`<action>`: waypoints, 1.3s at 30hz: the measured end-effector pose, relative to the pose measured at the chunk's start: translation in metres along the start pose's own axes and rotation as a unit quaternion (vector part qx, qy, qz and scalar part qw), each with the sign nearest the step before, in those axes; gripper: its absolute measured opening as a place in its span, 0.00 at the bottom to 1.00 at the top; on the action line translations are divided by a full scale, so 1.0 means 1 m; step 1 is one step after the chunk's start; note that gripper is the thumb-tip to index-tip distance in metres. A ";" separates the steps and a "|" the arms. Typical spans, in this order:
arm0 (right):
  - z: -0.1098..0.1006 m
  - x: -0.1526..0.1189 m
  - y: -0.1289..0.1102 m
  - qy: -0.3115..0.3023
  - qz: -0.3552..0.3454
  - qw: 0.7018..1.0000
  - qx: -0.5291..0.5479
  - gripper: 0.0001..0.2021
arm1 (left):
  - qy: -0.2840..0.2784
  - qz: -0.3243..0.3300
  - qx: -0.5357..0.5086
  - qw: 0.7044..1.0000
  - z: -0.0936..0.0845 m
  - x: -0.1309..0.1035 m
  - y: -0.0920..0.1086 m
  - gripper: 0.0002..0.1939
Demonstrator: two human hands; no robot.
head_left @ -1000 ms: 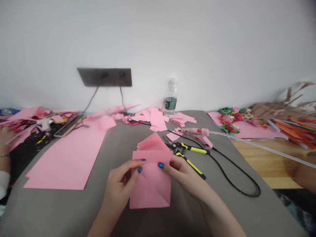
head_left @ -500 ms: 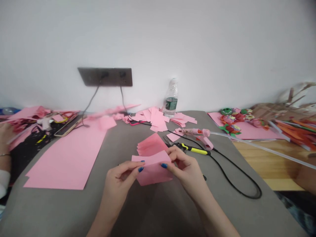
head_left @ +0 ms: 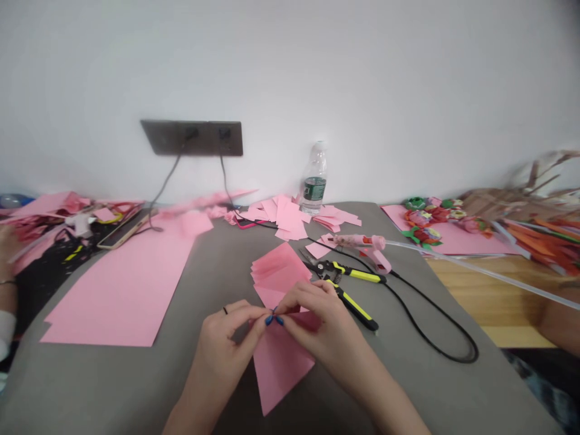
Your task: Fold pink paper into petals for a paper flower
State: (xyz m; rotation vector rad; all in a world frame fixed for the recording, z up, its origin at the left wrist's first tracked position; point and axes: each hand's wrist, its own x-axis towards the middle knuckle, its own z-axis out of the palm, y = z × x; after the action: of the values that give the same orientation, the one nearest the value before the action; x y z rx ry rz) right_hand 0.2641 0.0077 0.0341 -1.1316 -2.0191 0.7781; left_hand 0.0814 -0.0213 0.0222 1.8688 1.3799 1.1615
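A pink paper sheet [head_left: 281, 362] hangs below my fingertips, one corner pointing down. My left hand [head_left: 235, 338] pinches its upper edge between thumb and forefinger. Close beside it, fingertips nearly touching, my right hand [head_left: 312, 317] pinches the same sheet. What lies right between the blue-nailed thumbs is too small to make out. Just beyond my hands, a fanned stack of pink paper squares [head_left: 277, 269] rests on the grey table [head_left: 217, 266]. Yellow-and-black pliers [head_left: 357, 275] lie open to the right of the stack.
A pink glue gun [head_left: 362, 243] with a black cable lies behind the pliers. Large pink sheets [head_left: 122, 290] and a phone [head_left: 120, 232] are left. A bottle [head_left: 314, 184] stands by the wall, among paper pieces. Paper flowers [head_left: 428, 220] are right. A person's arm [head_left: 6, 290] shows far left.
My hands have come together, and the right one has moved left. The held sheet has turned from lying nearly level to hanging corner down. More of the pliers now shows.
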 end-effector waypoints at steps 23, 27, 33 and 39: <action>-0.016 0.002 0.007 -0.009 0.173 0.961 0.215 0.10 | 0.017 -0.173 -0.094 0.980 -0.017 -0.004 -0.006 0.13; -0.011 0.003 0.008 -0.016 0.176 0.959 0.224 0.10 | -0.059 -0.151 -0.104 0.981 -0.023 -0.002 0.003 0.13; -0.016 0.002 0.008 -0.026 0.160 0.963 0.215 0.08 | -0.076 -0.136 -0.077 0.985 -0.027 -0.002 0.004 0.14; -0.007 0.002 -0.002 -0.037 0.115 0.973 0.198 0.06 | -0.050 -0.090 -0.082 0.991 -0.008 0.003 0.006 0.02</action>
State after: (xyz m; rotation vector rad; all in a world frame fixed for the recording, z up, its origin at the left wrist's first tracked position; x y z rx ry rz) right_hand 0.2683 0.0094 0.0403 -1.1201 -1.7017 1.2918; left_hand 0.0780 -0.0213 0.0320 1.6303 1.3250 1.0430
